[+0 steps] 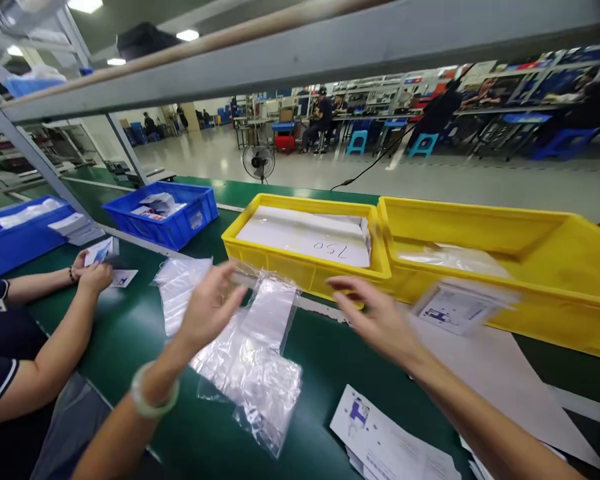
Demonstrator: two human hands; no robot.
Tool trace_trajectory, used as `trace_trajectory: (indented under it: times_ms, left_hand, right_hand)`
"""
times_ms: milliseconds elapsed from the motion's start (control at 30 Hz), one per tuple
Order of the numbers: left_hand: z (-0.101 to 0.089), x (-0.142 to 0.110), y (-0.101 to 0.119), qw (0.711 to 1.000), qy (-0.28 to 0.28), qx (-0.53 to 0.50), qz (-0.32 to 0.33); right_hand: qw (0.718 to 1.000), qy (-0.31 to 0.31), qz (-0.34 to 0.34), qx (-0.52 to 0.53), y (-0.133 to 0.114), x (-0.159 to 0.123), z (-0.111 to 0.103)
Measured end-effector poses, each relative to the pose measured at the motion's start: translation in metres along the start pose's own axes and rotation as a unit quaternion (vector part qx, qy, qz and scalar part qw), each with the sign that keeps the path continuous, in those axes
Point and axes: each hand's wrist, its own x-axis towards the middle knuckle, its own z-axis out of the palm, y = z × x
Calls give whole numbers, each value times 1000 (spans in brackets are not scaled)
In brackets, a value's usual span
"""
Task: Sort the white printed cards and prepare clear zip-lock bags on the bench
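Observation:
My left hand (207, 308), with a pale bracelet on its wrist, hovers over a pile of clear plastic bags (253, 370) on the green table. Its fingers are spread, and the fingertips touch the edge of the top bag (271, 308). My right hand (377, 319) is stretched out with fingers apart and holds nothing. Just right of it a bagged printed leaflet (455, 308), blurred, is in front of the right yellow bin (545, 303); I cannot tell whether it is resting. More printed leaflets (390, 440) lie under my right forearm.
The left yellow bin (300, 267) holds white sheets marked 750. Two blue bins (175, 227) (10, 243) stand at far left. A co-worker's hands (93, 270) at left handle small cards. More bags (177, 283) lie beside them. A grey shelf beam runs overhead.

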Motion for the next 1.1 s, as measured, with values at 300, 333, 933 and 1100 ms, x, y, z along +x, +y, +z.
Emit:
trace_trajectory:
  times_ms: [300, 333, 933, 1100]
  left_hand:
    - [112, 65, -71, 980, -89, 116, -138]
    - [112, 68, -75, 980, -101, 102, -137]
    - [4, 30, 26, 980, -146, -126, 58]
    - [-5, 14, 47, 972, -172, -144, 73]
  right_hand:
    - [979, -132, 101, -114, 25, 102, 115]
    - [978, -130, 111, -116, 28, 104, 120]
    - [992, 38, -100, 70, -55, 31, 3]
    - [984, 21, -137, 112, -83, 11, -23]
